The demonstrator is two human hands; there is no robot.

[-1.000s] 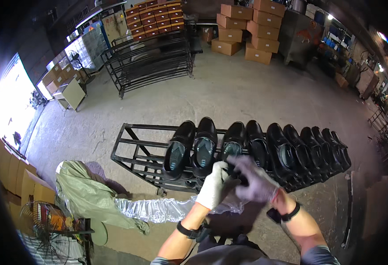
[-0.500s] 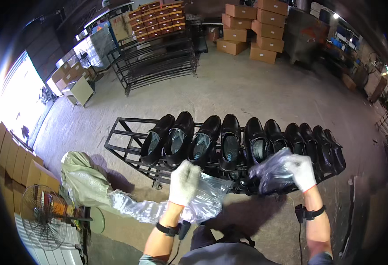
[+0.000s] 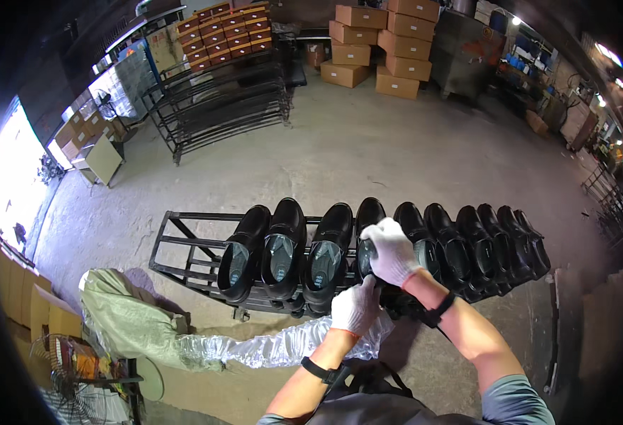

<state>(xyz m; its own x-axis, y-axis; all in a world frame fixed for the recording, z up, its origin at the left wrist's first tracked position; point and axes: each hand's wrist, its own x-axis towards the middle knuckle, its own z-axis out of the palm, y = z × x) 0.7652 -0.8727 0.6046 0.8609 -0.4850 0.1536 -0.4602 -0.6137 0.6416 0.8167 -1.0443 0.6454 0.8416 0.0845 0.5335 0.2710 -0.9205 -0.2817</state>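
Both my hands wear white gloves and meet at a black shoe [image 3: 371, 210] in the middle of a row on a metal rack. Over its opening, my right hand [image 3: 392, 253] has its fingers curled; whatever is in them is hidden. My left hand [image 3: 356, 307] is closed just behind the heel, and its grip cannot be made out. A long clear plastic strip [image 3: 269, 350] passes below my left wrist and leads to a pale green sack [image 3: 127, 312]. Three shoes to the left, including the nearest loafer [image 3: 336, 223], have clear plastic inside. More black shoes [image 3: 467, 237] stand to the right.
The black rack [image 3: 173, 244] extends past the shoes at its left end. Behind it, across the concrete floor [image 3: 347, 149], stand another rack [image 3: 219, 113] and stacked cartons [image 3: 403, 49]. A fan [image 3: 63, 375] and more boxes [image 3: 24, 297] are at lower left.
My right hand has come left from the right part of the row, where it held loose clear plastic, to the middle shoe. My left hand has moved right and down toward that shoe's heel.
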